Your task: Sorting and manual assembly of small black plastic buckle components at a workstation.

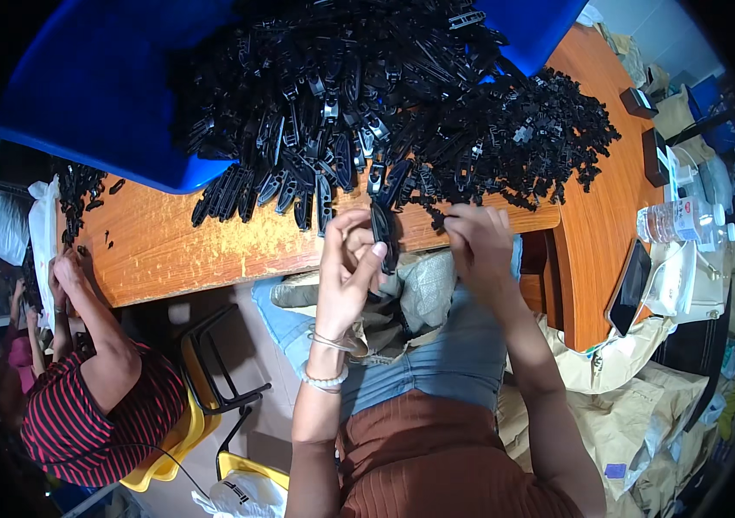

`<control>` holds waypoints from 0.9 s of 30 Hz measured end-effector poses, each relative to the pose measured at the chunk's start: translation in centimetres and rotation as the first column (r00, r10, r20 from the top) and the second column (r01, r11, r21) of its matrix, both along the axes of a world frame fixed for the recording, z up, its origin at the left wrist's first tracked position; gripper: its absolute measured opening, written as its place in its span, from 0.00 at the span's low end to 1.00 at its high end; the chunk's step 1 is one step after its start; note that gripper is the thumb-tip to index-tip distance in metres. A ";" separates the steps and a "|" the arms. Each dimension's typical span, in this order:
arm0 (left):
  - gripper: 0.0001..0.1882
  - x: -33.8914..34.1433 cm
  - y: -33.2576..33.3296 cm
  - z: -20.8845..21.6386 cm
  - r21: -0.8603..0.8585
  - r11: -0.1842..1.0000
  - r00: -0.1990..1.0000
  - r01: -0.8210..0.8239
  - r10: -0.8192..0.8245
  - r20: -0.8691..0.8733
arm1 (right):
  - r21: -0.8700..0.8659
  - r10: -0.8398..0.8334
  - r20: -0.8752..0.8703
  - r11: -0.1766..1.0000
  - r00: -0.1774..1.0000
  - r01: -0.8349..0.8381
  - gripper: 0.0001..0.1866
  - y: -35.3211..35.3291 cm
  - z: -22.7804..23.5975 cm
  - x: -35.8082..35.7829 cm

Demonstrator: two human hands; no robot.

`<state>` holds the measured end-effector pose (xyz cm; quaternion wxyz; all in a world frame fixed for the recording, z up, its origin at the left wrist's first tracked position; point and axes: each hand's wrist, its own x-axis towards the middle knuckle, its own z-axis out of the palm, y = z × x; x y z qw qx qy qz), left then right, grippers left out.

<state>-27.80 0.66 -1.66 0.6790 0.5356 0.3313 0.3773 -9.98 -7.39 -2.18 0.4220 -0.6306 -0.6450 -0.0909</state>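
Note:
Near the table's front edge, my left hand (352, 257) is closed around a long black plastic piece (384, 231), held roughly upright between thumb and fingers. To its right, my right hand (481, 240) reaches the near edge of a heap of small black plastic clips (548, 129). Its fingers are bent together beside a small dark clip; whether they pinch one is hard to see. Beyond my left hand spreads a large pile of long black plastic pieces (298, 129), some with shiny faces, spilling from a blue bin (91, 112).
The worn wooden table (186, 250) curves right, where a dark phone (629, 287) and a clear plastic bottle (674, 222) lie. At left, a person in a striped shirt (104, 410) works by a smaller black pile (81, 190). Paper sacks (635, 414) crowd the right floor.

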 end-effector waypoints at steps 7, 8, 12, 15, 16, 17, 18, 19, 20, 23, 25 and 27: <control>0.21 0.0 -0.8 1.1 -0.226 0.949 0.949 0.219 -0.154 0.274 | 0.110 0.119 -0.066 0.988 0.991 -0.111 0.15 -0.7 1.0 -1.5; 0.21 -0.1 -0.9 0.8 -0.226 0.950 0.950 0.216 -0.151 0.272 | 0.133 0.119 -0.094 0.985 0.988 -0.106 0.15 -0.7 1.3 -1.9; 0.14 -0.6 -1.3 0.8 -0.105 0.967 0.969 0.234 -0.223 0.109 | 0.118 0.214 -0.228 0.974 0.950 -0.191 0.14 -1.1 2.9 -2.9; 0.14 -0.6 -1.5 0.9 -0.083 0.969 0.973 0.233 -0.232 0.017 | 0.066 0.249 -0.291 0.969 0.924 -0.240 0.12 -1.4 3.3 -3.2; 0.14 -0.6 -1.6 1.0 -0.082 0.970 0.973 0.230 -0.230 0.015 | 0.030 0.158 -0.485 0.986 0.860 -0.165 0.12 -1.8 3.2 -3.7; 0.14 -0.4 -1.8 1.2 -0.084 0.972 0.975 0.220 -0.216 0.054 | -0.024 0.056 -0.653 0.995 0.755 -0.095 0.12 -2.0 3.2 -4.0; 0.15 -0.3 -1.9 1.4 -0.087 0.974 0.975 0.209 -0.201 0.092 | -0.025 0.055 -0.652 0.995 0.756 -0.093 0.12 -1.9 3.2 -4.1; 0.15 -0.4 -2.0 1.6 -0.149 0.959 0.956 0.241 -0.208 0.206 | -0.003 0.043 -0.674 0.998 0.738 -0.061 0.11 -1.8 3.3 -4.2; 0.15 -0.5 -2.1 1.4 -0.149 0.960 0.957 0.239 -0.207 0.205 | 0.020 0.036 -0.696 0.999 0.718 -0.031 0.11 -1.6 3.3 -4.2; 0.21 0.2 -2.5 1.8 -0.267 0.940 0.946 0.211 -0.127 0.297 | -0.041 0.095 -0.647 0.986 0.757 -0.159 0.09 -1.6 3.6 -3.6; 0.23 -0.1 -2.4 2.0 -0.182 0.953 0.949 0.243 -0.195 0.246 | -0.039 0.122 -0.616 0.982 0.779 -0.185 0.10 -1.7 3.9 -3.7; 0.22 -0.7 -2.1 1.6 -0.075 0.947 0.949 0.311 -0.305 0.085 | -0.039 0.175 -0.546 0.971 0.819 -0.234 0.10 -1.8 4.1 -3.6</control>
